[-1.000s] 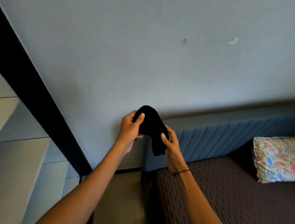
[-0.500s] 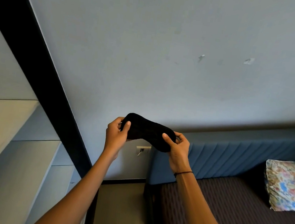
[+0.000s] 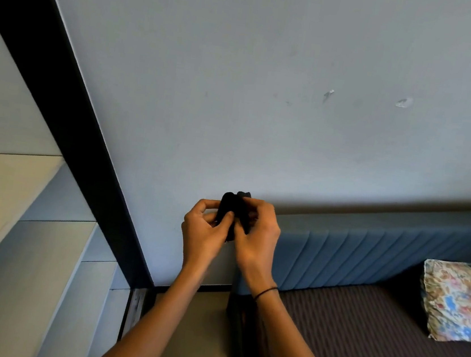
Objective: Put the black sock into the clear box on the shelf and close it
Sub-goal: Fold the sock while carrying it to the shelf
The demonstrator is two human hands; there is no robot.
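The black sock (image 3: 232,204) is bunched into a small folded wad, held up in front of the pale wall at mid-frame. My left hand (image 3: 202,233) grips its left side with thumb and fingers. My right hand (image 3: 256,237), with a thin black band on the wrist, pinches its right side. Both hands touch each other around the sock, and most of the sock is hidden between the fingers. No clear box is in view.
White shelves (image 3: 2,209) step down the left side behind a black vertical frame (image 3: 68,104). A bed with a brown striped cover (image 3: 370,349), a blue padded headboard (image 3: 366,259) and a floral pillow (image 3: 459,300) fills the lower right. A strip of floor (image 3: 197,336) lies between them.
The sock was stretched flat between my two hands half a second ago; now my hands have come together and folded it into a compact wad.
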